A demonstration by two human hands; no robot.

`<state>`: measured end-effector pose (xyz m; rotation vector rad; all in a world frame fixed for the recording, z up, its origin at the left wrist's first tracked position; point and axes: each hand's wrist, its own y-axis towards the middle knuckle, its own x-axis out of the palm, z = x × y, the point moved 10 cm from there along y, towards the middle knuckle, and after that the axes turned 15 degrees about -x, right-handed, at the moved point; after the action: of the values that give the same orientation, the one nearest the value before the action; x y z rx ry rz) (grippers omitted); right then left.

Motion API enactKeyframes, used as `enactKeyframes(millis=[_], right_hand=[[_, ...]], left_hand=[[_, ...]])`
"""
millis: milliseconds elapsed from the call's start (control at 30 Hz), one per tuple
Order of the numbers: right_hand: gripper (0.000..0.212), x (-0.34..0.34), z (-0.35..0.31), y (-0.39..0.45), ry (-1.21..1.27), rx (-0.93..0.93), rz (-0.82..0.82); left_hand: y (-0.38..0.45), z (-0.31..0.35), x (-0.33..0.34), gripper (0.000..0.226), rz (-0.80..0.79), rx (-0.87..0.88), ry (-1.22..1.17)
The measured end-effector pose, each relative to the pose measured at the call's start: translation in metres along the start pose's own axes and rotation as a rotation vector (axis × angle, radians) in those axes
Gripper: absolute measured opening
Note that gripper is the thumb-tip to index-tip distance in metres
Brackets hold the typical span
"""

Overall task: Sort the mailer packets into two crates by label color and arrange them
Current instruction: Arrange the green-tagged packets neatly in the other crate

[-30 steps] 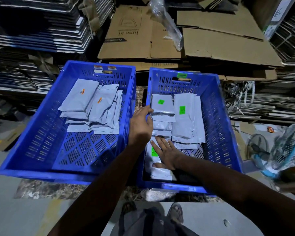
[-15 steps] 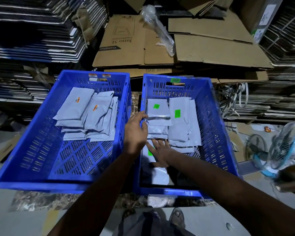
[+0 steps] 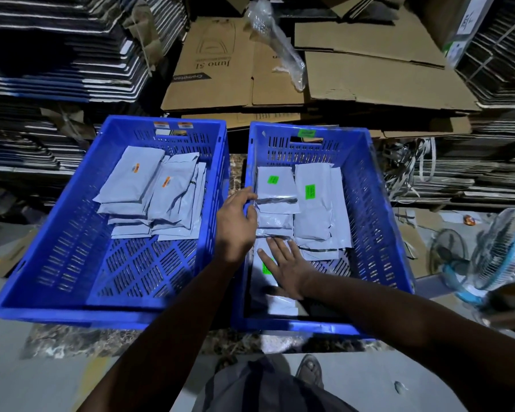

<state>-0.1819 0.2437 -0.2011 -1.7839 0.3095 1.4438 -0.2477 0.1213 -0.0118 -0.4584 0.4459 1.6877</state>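
Two blue crates stand side by side. The left crate (image 3: 57,239) holds a stack of grey mailer packets with orange labels (image 3: 149,191). In the right crate (image 3: 378,221) lie grey packets with green labels (image 3: 315,203). My left hand (image 3: 235,226) reaches over the right crate's left wall, its fingers touching the edge of a green-label packet (image 3: 275,188). My right hand (image 3: 283,266) lies flat, fingers spread, on a green-label packet (image 3: 262,281) near the crate's front left.
Flattened cardboard boxes (image 3: 354,75) and stacks of sheets rise behind the crates. Fans (image 3: 494,257) stand on the floor at the right. The crates sit on a marbled slab (image 3: 72,340). A sandalled foot (image 3: 309,371) shows below.
The view has shifted slightly. My right hand has slid a little forward on its packet, and my left hand stays at the crate's left wall by the packet stack.
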Motion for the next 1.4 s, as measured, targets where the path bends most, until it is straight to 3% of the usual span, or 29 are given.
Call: enactKeyframes(millis=[133,400,533,600,700,800,867,933,1000,1100,1200,1267,1333,1400], right_hand=[[0.103,-0.006,-0.024,-0.003,0.077,-0.160,0.152],[0.120,0.010,-0.032,-0.001,-0.072,-0.221,0.119],[0.109,0.006,-0.033,0.000,-0.099,-0.220,0.042],[0.087,-0.023,-0.029,-0.006,-0.041,-0.216,0.200],[0.031,-0.107,0.003,-0.035,0.111,-0.068,0.694],[0.017,-0.144,0.090,-0.057,0.414,0.445,0.980],[0.030,-0.127,0.143,-0.056,0.794,0.761,0.935],[0.046,-0.098,0.162,-0.039,1.080,0.907,0.705],[0.049,-0.080,0.166,-0.024,1.215,0.933,0.588],[0.043,-0.072,0.169,-0.022,1.118,0.972,0.495],[0.029,-0.083,0.158,-0.038,1.197,0.906,0.656],[0.038,-0.089,0.141,-0.062,1.368,0.782,0.846],[0.041,-0.082,0.114,-0.087,1.593,0.650,0.885],[0.026,-0.065,0.088,-0.103,1.813,0.584,0.806]], left_hand=[[0.000,0.000,0.001,0.024,-0.001,-0.002,-0.018],[0.001,0.001,0.001,0.023,-0.014,-0.002,0.001],[0.002,0.000,0.001,0.023,-0.010,-0.007,-0.018],[0.002,0.000,0.000,0.022,0.001,0.001,-0.026],[0.001,0.002,-0.002,0.022,0.021,0.016,-0.028],[-0.001,0.003,-0.001,0.024,0.004,0.008,-0.014],[-0.002,0.003,-0.001,0.025,-0.012,-0.005,-0.024],[-0.002,0.003,-0.001,0.026,-0.014,-0.011,-0.023],[-0.001,0.003,-0.001,0.026,-0.008,-0.016,-0.002],[-0.001,0.003,0.000,0.029,-0.013,-0.023,0.017],[0.000,0.003,0.001,0.031,-0.017,-0.013,0.046],[0.000,0.002,0.001,0.033,-0.017,-0.018,0.052],[0.000,0.001,0.000,0.034,-0.011,-0.028,0.046],[0.001,0.003,0.000,0.034,-0.003,-0.017,0.042]])
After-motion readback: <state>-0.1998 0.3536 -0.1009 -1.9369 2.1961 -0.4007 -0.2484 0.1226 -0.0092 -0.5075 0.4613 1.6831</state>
